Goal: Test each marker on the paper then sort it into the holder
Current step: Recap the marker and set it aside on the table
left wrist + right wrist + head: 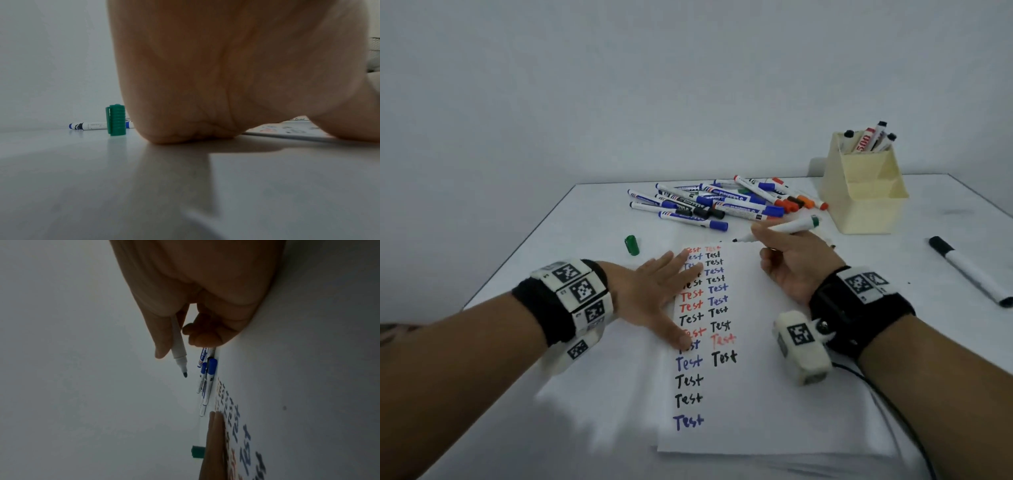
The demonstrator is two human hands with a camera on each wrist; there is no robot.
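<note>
white paper sheet (756, 394) lies on the white table (551, 246), two columns of the word "test" written down it in black, red and blue ink. the left hand (654, 294) lies flat, fingers straight and spread, its fingertips (693, 265) pressing the left column of words while the heel of the palm sits on the bare table beside the sheet, as the left wrist view shows from low down. the right hand (794, 263) is closed round an uncapped white marker with a green end plug (784, 229), pinching the barrel between thumb and forefinger; the dark tip points left over the sheet's far edge, and in the right wrist view it hangs clear of the surface. whether the tip touches the paper in the head view i cannot tell.

a small ribbed green plastic cap (632, 245) rests on the table just left of the paper's far corner, beyond the left hand; in the left wrist view it appears standing on end.

beyond the sheet sits a loose pile of white markers with blue, black, red and orange caps (722, 202), lying criss-cross. to the right of that pile stands the cream plastic holder with stepped compartments (866, 192); its tallest rear compartment holds several markers upright (873, 138), black ends showing. the lower front compartments are not seen into well enough to judge.

a single white marker with a black cap (969, 270) lies alone on the table far to the right, well apart from everything else. both wrists wear black bands carrying white blocks printed with square black-and-white tags.
</note>
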